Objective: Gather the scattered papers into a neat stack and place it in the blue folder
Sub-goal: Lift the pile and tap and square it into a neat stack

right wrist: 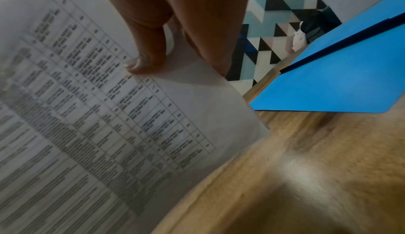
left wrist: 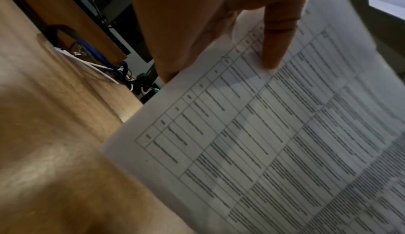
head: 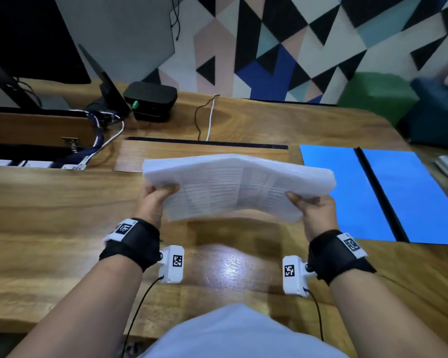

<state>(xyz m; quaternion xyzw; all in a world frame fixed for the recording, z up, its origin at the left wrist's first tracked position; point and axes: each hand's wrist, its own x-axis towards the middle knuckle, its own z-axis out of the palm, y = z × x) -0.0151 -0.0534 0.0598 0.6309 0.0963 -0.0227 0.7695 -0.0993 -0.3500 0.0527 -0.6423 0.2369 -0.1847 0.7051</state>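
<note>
A stack of white papers (head: pixel 233 187) printed with tables is held in the air above the wooden desk, bowed upward in the middle and blurred. My left hand (head: pixel 157 196) grips its left edge, thumb on top of the papers (left wrist: pixel 274 142). My right hand (head: pixel 309 202) grips the right edge, thumb pressed on the top sheet of the papers (right wrist: pixel 105 116). The blue folder (head: pixel 388 192) lies open and flat on the desk to the right of the stack, a dark spine down its middle; the same blue folder (right wrist: pixel 342 82) shows in the right wrist view.
The wooden desk (head: pixel 62 241) stretches below the hands. At the back left stand a monitor (head: pixel 23 40), a black box (head: pixel 150 100), cables (head: pixel 98 143) and an open cable tray. A flap panel (head: pixel 192 153) sits behind the stack. Other items lie at the far right edge.
</note>
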